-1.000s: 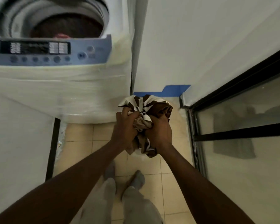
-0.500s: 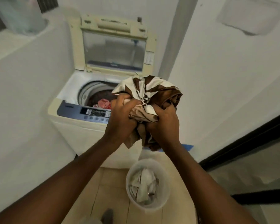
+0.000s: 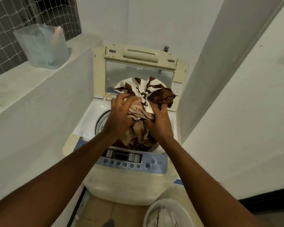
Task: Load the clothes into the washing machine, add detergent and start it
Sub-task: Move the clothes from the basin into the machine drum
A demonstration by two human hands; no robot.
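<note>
Loading in progress
L hand (image 3: pixel 120 115) & R hand (image 3: pixel 159 123) clutch clothes (image 3: pixel 144 99) over washer (image 3: pixel 129 177); basket (image 3: pixel 156 212) not empty, detergent & start left.

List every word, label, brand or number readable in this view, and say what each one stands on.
No text can be read here.
Sticker on the open lid of the washing machine: printed lines, too small and blurred.
Control panel: display and button markings, too blurred.
Plastic container on the ledge: no lettering visible.
</note>
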